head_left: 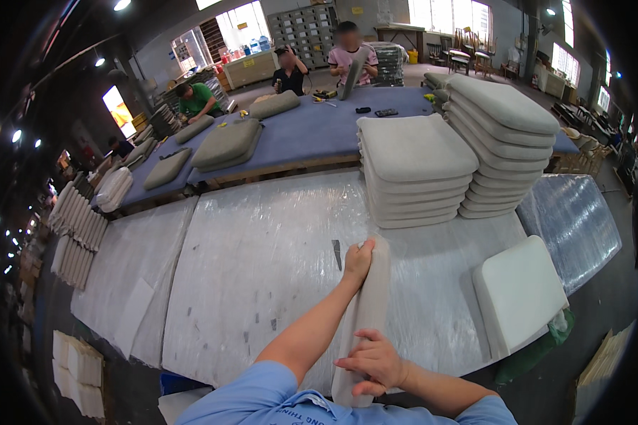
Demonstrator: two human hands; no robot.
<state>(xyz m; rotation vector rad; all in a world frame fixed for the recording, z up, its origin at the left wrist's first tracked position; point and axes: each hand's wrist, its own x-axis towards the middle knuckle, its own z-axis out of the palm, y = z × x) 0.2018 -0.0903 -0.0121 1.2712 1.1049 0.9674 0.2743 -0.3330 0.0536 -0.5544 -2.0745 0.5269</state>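
Note:
A pale grey padded seat cushion [374, 301] stands on its edge right in front of me, its narrow side facing up. My left hand [359, 261] is closed round its far end. Closer to my body, my right hand [377, 363] is over the cushion's near end, with fingers apart and partly bent; whether the fingertips touch the fabric I cannot tell. Under the cushion is a worktop [262, 262] covered in clear plastic film. To the right, a lone whitish cushion [521, 294] lies on the same worktop.
Two stacks of grey cushions, a nearer stack [418, 152] and a taller stack [503, 113], rise at the far right. Behind runs a blue-covered table [305, 134] with grey-green cushions [227, 144] and tools. Several people work beyond it. A green plastic bag [539, 354] hangs at the right edge.

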